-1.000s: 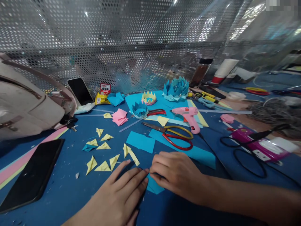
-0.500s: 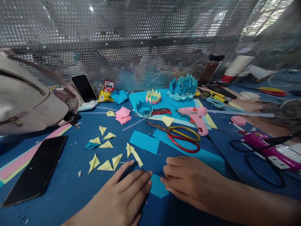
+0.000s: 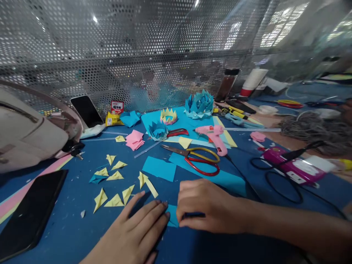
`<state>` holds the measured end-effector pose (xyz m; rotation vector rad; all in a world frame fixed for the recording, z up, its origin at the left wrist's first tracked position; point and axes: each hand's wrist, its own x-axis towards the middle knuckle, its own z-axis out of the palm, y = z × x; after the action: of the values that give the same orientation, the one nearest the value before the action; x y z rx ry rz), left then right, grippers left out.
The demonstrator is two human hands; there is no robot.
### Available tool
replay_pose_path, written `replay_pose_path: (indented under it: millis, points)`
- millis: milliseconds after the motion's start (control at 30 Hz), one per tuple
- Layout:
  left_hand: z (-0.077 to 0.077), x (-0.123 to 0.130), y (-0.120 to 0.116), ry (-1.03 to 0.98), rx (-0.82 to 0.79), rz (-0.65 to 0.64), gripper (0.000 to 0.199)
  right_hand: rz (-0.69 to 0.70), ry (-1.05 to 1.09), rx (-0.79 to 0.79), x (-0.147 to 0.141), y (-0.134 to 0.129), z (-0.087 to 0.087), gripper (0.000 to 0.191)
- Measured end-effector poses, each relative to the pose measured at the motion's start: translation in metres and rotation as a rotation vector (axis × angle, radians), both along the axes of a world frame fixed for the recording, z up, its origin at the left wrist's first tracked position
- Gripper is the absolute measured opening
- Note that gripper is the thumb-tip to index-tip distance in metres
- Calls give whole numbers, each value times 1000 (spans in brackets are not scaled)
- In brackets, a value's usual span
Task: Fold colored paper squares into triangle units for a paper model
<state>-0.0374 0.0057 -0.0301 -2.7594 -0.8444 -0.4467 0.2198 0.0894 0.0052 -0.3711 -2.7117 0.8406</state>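
Observation:
A small piece of blue paper [image 3: 172, 216] lies on the table between my hands, partly covered by them. My left hand [image 3: 134, 231] rests flat with its fingers stretched out, fingertips on the paper's left edge. From the other side my right hand [image 3: 206, 205] is curled, with thumb and fingertips closed at the paper's right edge. Folded yellow paper triangles [image 3: 114, 200] and a narrow yellow strip [image 3: 151, 187] lie beyond my left hand. Beyond my right hand are red-and-yellow-handled scissors [image 3: 203, 156] and a blue paper rectangle [image 3: 159, 168].
A pink glue gun [image 3: 214, 135] trails a black cable. Blue folded-paper flowers [image 3: 199, 104] stand at the back beside a yellow paper ring [image 3: 168, 116]. A phone [image 3: 33, 209] lies left, near a pale bag [image 3: 30, 128]. A magenta power strip [image 3: 294, 165] sits right.
My right hand has curled and moved further over the blue paper, hiding more of it. My left hand stays flat at the paper's edge. The view has turned somewhat to the right.

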Motion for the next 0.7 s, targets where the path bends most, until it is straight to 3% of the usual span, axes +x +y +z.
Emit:
replay_pose_path:
  millis: [133,267,467,600,700]
  points:
    - [6,1,0,-16,28,2,44,-118,58,-124,-2,2,1,4]
    - [19,2,-1,-1,42,-7,37,-210,62,-203,-3,4,0,10]
    - [24,4,-3,-16,56,-64,34,-301,-23,-296,-4,8,1,13]
    - [22,3,-2,4,63,-61,35,-305,-49,-261,-7,8,-1,12]
    - [12,2,1,5,56,-62,39,-308,-63,-187,-9,6,-3,7]
